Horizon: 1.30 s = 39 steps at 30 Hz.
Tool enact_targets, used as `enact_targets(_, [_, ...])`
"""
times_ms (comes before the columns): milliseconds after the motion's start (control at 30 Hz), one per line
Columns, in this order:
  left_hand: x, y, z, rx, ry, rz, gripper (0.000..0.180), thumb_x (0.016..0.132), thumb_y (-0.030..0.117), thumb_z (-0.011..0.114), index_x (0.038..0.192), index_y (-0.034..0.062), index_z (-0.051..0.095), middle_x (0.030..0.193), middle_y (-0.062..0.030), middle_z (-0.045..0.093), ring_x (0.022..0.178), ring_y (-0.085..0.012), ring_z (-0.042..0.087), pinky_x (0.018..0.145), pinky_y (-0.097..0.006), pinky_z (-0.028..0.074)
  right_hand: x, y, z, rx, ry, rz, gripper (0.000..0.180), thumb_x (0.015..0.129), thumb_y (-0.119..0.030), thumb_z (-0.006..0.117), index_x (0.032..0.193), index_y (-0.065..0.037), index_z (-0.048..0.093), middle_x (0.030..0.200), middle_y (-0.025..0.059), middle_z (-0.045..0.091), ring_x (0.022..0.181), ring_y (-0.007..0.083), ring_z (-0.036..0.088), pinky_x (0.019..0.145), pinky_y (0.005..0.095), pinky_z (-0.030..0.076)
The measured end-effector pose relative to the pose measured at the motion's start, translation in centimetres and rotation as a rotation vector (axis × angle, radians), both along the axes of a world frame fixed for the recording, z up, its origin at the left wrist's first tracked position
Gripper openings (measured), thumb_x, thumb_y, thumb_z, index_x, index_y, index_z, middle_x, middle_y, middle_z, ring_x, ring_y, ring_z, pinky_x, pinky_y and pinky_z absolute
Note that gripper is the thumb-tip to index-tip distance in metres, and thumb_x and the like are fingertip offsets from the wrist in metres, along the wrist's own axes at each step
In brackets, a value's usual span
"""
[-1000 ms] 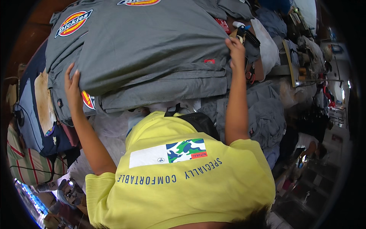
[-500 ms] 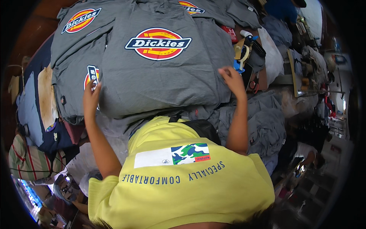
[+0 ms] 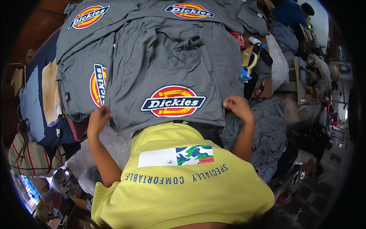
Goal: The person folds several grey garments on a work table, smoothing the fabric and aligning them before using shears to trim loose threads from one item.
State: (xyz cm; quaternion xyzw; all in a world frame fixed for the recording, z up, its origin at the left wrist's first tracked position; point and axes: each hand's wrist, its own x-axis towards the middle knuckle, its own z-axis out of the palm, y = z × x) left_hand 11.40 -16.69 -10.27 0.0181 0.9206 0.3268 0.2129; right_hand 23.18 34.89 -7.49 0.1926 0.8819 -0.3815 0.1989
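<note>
Drawn down toward the body since half a second ago, the grey T-shirt (image 3: 133, 76) now has its oval emblem (image 3: 173, 101) just beyond the person's yellow top (image 3: 198, 187). Left hand (image 3: 101, 116) and right hand (image 3: 238, 107) are at its left and right edges, fingers curled in; whether they pinch the cloth, I cannot tell. Crumpled grey cloth (image 3: 268, 126) lies beside the right forearm. Farther off are red-handled scissors (image 3: 259, 93), a tape roll (image 3: 252, 63), a white bag (image 3: 279, 63) and more grey shirts (image 3: 145, 15).
</note>
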Motion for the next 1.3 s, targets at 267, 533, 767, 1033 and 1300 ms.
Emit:
enact_targets(267, [-1.8,7.0,2.9,-0.162,0.316,-0.264,0.027,0.068,0.013,0.069,0.090,0.0026,0.058,0.093,-0.0121,0.050,0.090,-0.0269,0.050,0.075,-0.032,0.041,-4.8,-6.3,-0.6,0.188,0.207,0.136,0.022,0.071,-0.019,0.066,0.077,-0.002,0.054,0.075,0.0109,0.055,0.067,0.0241,0.054,0.058,0.0333,0.041])
enact_targets(533, [-5.2,8.1,2.5,0.222,0.224,-0.069,0.029,0.076,0.017,0.064,0.099,0.0018,0.056,0.095,-0.0125,0.056,0.086,-0.0242,0.056,0.074,-0.031,0.044,-3.8,-6.6,-4.0,-0.543,0.387,-0.075,0.013,0.082,-0.014,0.056,0.083,-0.002,0.053,0.078,0.0006,0.051,0.071,0.0079,0.050,0.062,0.0231,0.042])
enact_targets(767, [-13.5,18.0,-1.2,0.672,0.155,0.097,0.046,0.078,0.015,0.062,0.116,-0.0059,0.046,0.108,-0.0201,0.055,0.099,-0.0234,0.056,0.084,-0.030,0.044,-8.2,-7.5,-4.4,-0.849,0.171,-0.554,0.032,0.087,-0.026,0.051,0.110,-0.004,0.044,0.079,0.0042,0.053,0.060,0.0085,0.052,0.050,0.0194,0.041])
enact_targets(1033, [-9.6,17.3,2.0,1.777,-1.106,0.410,0.055,0.084,0.034,0.050,0.116,-0.0096,0.040,0.085,-0.0156,0.058,0.078,-0.0235,0.061,0.065,-0.031,0.053,-7.9,-8.7,-3.9,-1.243,-0.219,-0.251,0.030,0.087,-0.021,0.048,0.103,0.004,0.049,0.067,0.0093,0.058,0.050,0.0087,0.053,0.042,0.0188,0.041])
enact_targets(1300, [-0.8,14.5,6.7,1.556,-0.901,-0.429,0.070,0.089,0.045,0.031,0.124,-0.0166,0.027,0.072,-0.0230,0.060,0.046,-0.0149,0.050,0.041,-0.020,0.035,-11.2,-12.5,-4.1,-0.009,0.278,0.140,0.030,0.071,-0.018,0.062,0.081,0.009,0.056,0.074,0.0184,0.060,0.069,0.0245,0.058,0.062,0.0354,0.044])
